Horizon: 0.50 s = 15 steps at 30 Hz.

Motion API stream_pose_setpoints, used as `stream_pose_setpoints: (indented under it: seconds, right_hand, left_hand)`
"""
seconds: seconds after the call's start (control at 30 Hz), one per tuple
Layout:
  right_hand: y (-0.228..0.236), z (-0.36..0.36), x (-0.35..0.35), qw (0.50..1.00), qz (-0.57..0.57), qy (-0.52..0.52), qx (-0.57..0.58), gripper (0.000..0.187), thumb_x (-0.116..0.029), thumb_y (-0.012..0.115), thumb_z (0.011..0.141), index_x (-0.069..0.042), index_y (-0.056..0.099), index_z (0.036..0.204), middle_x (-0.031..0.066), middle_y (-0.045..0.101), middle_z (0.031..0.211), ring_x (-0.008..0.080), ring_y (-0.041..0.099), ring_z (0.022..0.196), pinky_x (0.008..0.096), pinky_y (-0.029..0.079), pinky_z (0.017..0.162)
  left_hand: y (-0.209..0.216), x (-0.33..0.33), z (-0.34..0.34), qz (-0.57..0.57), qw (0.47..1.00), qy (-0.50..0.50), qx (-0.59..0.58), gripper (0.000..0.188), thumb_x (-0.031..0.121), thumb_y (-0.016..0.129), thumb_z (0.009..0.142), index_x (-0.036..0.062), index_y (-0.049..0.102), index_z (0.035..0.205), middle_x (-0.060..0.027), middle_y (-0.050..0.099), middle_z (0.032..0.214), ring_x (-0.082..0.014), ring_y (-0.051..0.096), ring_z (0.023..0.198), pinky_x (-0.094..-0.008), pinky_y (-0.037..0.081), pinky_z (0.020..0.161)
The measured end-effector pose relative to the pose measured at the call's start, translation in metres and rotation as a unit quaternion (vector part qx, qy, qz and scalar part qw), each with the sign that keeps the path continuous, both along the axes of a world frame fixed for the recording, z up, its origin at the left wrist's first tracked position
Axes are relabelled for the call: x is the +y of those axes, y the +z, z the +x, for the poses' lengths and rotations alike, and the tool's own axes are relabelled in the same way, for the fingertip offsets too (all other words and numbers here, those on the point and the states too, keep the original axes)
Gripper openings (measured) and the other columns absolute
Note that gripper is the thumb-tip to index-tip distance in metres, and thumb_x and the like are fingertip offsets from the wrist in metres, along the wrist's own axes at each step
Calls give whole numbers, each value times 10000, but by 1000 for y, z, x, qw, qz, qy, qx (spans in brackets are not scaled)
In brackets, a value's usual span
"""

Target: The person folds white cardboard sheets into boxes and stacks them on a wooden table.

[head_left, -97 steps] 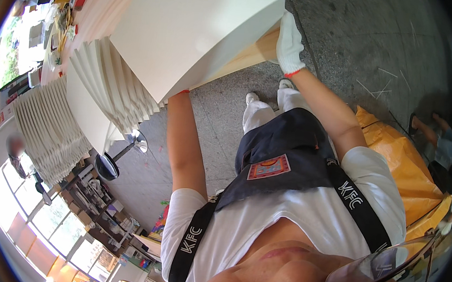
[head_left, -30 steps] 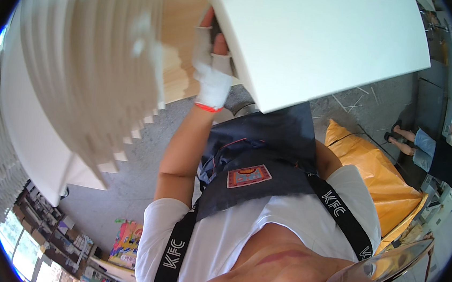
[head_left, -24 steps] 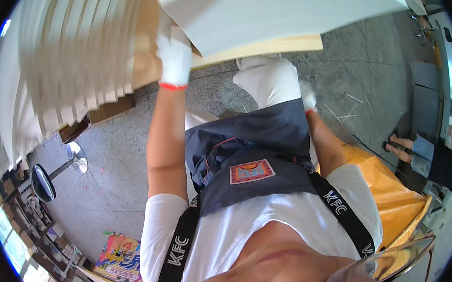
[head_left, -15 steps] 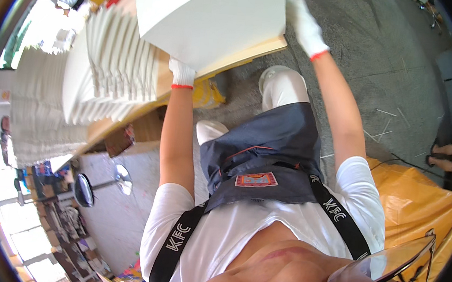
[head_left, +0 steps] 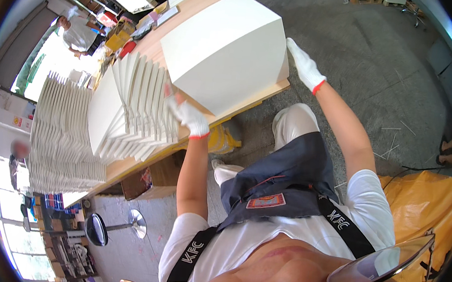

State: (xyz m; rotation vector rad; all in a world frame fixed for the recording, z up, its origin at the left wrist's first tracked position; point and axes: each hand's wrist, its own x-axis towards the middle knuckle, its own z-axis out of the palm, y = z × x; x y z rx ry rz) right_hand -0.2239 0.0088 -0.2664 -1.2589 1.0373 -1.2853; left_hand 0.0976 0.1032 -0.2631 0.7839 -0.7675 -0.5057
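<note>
A big white block-shaped piece (head_left: 232, 55) with a smooth top and a curved front edge sits on a light wooden table (head_left: 206, 2). I cannot tell whether it is one body or a tight pile. My right hand (head_left: 303, 64), in a white knit glove with a red cuff, is stretched flat close to its right side. My left hand (head_left: 190, 117), gloved alike, hovers between the block's left corner and a fanned pile of white curved panels (head_left: 143, 107). Its fingers are spread, slightly smeared by motion, and hold nothing.
More white panels (head_left: 59, 137) are piled at the left. A round-seated stool (head_left: 96, 229) stands on the floor below. Cardboard boxes (head_left: 158, 181) sit under the table. An orange-yellow sheet (head_left: 416, 211) lies at the right. A person (head_left: 79, 34) stands far left.
My left hand has come off the block's near left corner and opened toward the panel pile. My right hand stays by the block's right side. The view has shifted, showing more of the table's far end.
</note>
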Motion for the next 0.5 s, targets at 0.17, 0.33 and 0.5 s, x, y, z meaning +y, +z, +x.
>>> stream_pose_setpoints:
  seconds: [0.17, 0.33, 0.5]
  right_hand:
    - [115, -8, 17, 991, 2, -38, 125, 673, -637, 440, 933, -46, 626, 1196, 78, 670, 1074, 189, 640, 936, 336, 475, 865]
    - [165, 10, 25, 873, -125, -124, 455, 801, -791, 357, 845, -64, 670, 970, 131, 692, 923, 301, 672, 875, 374, 503, 744]
    - [183, 18, 21, 798, -211, -101, 556, 620, -690, 476, 853, -102, 634, 737, 109, 595, 637, 282, 603, 616, 401, 437, 571]
  left_hand:
    - [165, 42, -34, -245, 799, 107, -538, 280, 191, 501, 987, 27, 599, 1192, -139, 630, 1240, -290, 557, 1193, -411, 408, 1056]
    - [233, -46, -72, 24, 683, -7, -730, 227, 205, 605, 905, 123, 698, 1095, -104, 680, 997, -255, 642, 966, -346, 477, 859]
    - [222, -80, -70, 234, 672, -182, -679, 253, 256, 633, 890, 126, 688, 1099, -117, 641, 939, -245, 623, 876, -346, 468, 812]
